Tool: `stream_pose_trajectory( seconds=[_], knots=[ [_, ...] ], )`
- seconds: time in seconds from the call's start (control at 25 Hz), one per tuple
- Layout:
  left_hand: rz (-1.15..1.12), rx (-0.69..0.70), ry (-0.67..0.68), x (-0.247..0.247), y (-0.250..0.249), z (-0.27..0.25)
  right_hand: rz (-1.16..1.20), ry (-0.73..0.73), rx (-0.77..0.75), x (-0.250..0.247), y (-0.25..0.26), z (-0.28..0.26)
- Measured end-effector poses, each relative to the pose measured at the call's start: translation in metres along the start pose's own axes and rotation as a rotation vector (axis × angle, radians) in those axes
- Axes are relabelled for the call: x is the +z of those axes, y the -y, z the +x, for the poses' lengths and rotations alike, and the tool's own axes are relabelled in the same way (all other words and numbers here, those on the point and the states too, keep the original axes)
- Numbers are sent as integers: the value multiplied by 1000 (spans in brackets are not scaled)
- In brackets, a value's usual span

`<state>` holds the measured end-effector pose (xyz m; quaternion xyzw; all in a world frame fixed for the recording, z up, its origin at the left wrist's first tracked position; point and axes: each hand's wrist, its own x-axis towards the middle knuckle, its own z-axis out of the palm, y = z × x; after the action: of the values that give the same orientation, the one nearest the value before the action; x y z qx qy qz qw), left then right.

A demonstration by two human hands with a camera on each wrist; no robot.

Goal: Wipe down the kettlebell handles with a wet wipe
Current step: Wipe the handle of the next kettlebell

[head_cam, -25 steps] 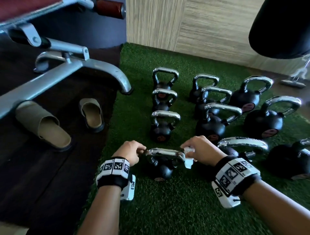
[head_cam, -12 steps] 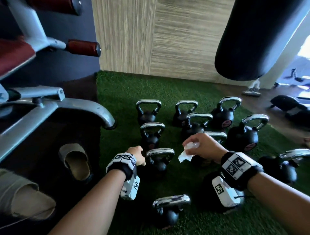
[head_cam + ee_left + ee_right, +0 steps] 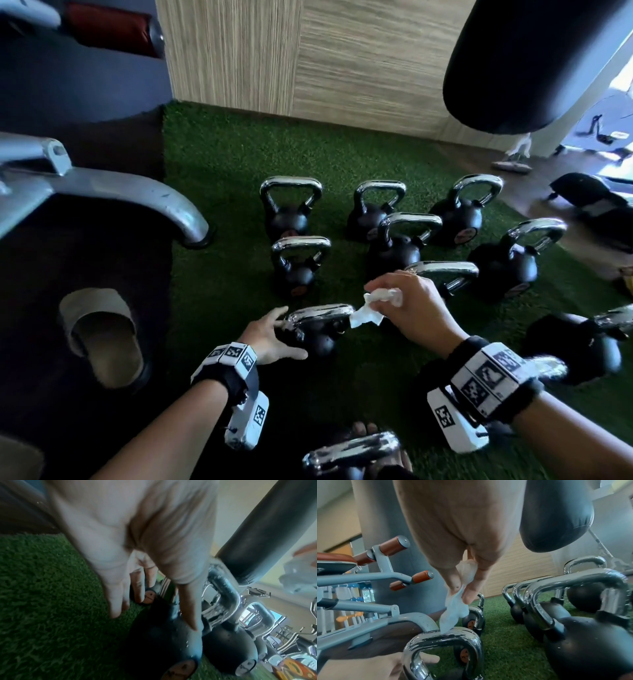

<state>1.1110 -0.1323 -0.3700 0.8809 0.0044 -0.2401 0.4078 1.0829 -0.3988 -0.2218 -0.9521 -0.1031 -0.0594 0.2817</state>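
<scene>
Moving on to the next kettlebell in the left-hand column on the turf.

Left of this kettlebell (image 3: 317, 334), a beige slipper (image 3: 101, 330) lies on the dark floor; the left hand (image 3: 270, 337) has let go of the previous handle and now rests with fingers straight against the black body, steadying it. Its chrome handle (image 3: 320, 313) has no wipe round it yet. Just right of the handle, the right hand (image 3: 409, 308) pinches the bunched wet wipe (image 3: 371, 308), whose loose corner touches the handle's top in the right wrist view. A second ago the wipe was on the nearer kettlebell (image 3: 352, 452), now below the hands, so I judge that handle done and this one about to start.
</scene>
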Motion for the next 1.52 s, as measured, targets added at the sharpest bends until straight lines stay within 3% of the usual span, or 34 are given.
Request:
stream_pose_trajectory(
  seconds=[0.24,0.48,0.6,0.76,0.92,1.08,1.28,1.52],
  knots=[
    [-80,53,-102,22,-4,15,124,-135,-160,50,-1,25],
    [-119,11,-86,20,-8,20,138,-36,-198,99,-7,30],
    [-135,-2,-93,22,-7,21,97,-43,-265,102,-17,27],
    [-137,19,-97,23,-7,17,123,-174,-198,94,-36,19],
    [-153,25,-116,25,-7,13,101,-157,-297,100,-32,10],
    [-133,52,-128,28,-7,11,246,-222,-80,100,-66,10],
    [-144,56,-128,28,-6,9,223,-149,4,99,-76,14],
    [-175,45,-156,30,-3,9,280,36,295,125,-94,13]
  ],
)
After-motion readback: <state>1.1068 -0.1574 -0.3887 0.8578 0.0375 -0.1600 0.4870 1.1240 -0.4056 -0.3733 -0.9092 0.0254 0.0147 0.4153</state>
